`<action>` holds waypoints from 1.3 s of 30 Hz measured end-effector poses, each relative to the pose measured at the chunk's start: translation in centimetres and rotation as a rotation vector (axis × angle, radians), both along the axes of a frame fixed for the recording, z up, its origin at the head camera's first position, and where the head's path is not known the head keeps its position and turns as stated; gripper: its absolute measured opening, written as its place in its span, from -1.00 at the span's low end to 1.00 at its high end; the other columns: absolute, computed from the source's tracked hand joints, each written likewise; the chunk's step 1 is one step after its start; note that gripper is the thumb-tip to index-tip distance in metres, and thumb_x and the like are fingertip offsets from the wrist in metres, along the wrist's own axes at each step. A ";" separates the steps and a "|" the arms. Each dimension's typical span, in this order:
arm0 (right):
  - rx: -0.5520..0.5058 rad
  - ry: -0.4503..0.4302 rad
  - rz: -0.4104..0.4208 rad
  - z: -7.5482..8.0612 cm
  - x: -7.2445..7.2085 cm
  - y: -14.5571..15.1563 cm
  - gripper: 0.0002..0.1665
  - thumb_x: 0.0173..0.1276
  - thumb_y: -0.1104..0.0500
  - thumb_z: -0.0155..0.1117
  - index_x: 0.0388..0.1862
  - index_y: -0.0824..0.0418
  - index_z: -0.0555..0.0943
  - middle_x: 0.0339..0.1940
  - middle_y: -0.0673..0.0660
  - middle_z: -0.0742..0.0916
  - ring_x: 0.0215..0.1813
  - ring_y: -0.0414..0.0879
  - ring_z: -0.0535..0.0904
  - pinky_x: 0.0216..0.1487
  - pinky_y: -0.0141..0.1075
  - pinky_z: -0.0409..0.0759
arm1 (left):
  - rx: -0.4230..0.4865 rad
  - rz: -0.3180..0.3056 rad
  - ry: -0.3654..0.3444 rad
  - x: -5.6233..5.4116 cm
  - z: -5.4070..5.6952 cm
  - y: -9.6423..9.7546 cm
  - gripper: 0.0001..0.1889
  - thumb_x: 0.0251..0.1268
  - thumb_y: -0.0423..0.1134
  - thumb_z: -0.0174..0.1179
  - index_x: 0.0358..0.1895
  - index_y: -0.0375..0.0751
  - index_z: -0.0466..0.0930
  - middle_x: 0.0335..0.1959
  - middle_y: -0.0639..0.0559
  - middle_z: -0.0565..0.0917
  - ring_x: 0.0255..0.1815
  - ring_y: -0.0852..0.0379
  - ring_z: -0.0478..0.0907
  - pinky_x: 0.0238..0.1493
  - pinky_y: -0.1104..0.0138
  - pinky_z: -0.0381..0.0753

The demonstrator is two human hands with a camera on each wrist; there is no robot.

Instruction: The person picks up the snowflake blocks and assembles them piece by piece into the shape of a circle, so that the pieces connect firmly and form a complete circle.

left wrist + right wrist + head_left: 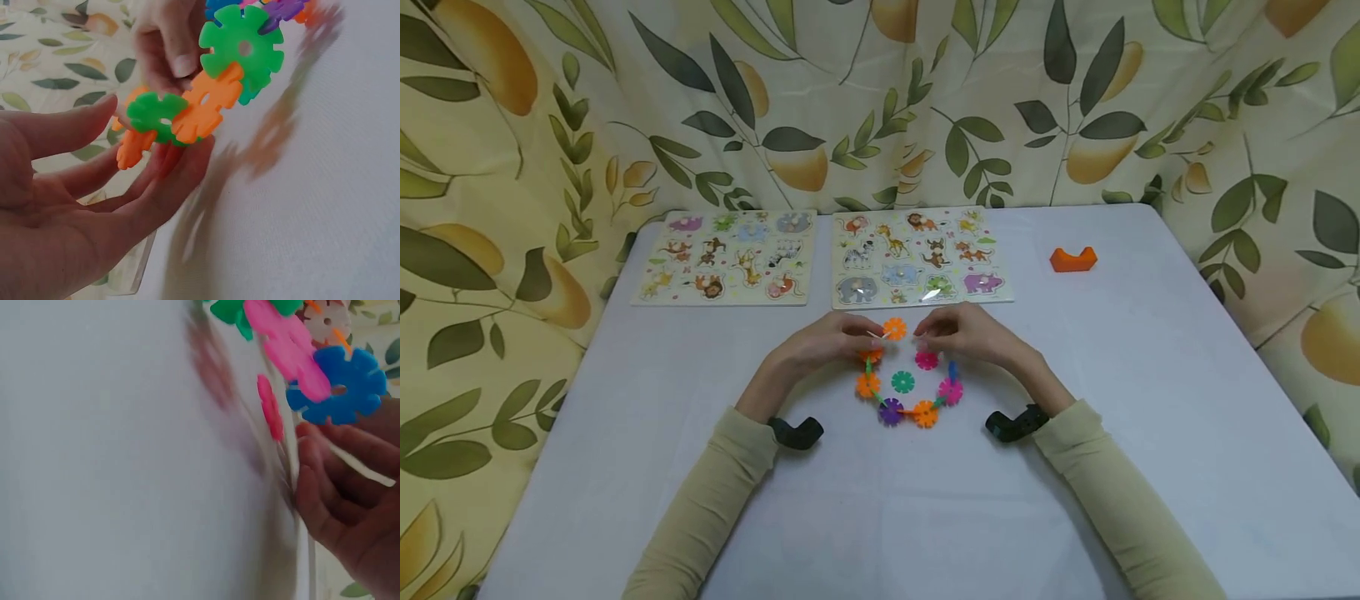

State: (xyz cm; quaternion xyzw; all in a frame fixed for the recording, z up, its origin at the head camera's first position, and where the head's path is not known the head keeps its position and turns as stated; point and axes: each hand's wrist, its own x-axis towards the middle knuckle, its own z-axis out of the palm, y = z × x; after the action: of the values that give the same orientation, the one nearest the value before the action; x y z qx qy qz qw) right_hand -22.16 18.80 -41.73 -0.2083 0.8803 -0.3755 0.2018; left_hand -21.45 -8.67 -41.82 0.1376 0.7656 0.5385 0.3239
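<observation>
In the head view a curved chain of interlocking flower discs lies between my hands, with a purple disc (891, 412) and an orange disc (925, 414) at its near side. My left hand (844, 339) pinches its left end, by a white disc (328, 322) and an upright orange disc (894, 329). The left wrist view shows fingers below the linked orange and green discs (242, 49). My right hand (966, 335) has its fingers bent close to the blue disc (337, 385); I cannot tell whether its fingertips hold a pale piece. Near them is a loose pink disc (927, 359).
Inside the chain's curve lies a loose green disc (903, 382). Behind the hands are two animal puzzle boards, a left board (724, 258) and a right board (922, 257). An orange notched block (1072, 260) sits at the right back. A patterned curtain (880, 100) hangs behind the table.
</observation>
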 end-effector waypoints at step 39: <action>-0.060 0.220 -0.123 -0.4 0.9 -0.3 -0.86 0.38 0.31 0.37 -0.10 0.19 0.71 -0.19 0.10 0.78 -0.20 -0.04 0.68 -0.07 -0.22 0.66 | 0.060 0.141 -0.032 0.3 -0.3 0.3 -0.58 0.48 -0.23 0.25 0.29 -0.37 0.60 0.17 -0.20 0.72 0.06 0.06 0.63 0.18 0.23 0.64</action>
State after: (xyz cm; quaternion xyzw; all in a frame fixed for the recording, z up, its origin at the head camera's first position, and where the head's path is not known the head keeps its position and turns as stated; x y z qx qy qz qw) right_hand -21.21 18.50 -42.11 -0.1997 0.8965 -0.3883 0.0743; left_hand -21.17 -8.38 -42.17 0.0845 0.7514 0.5850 0.2933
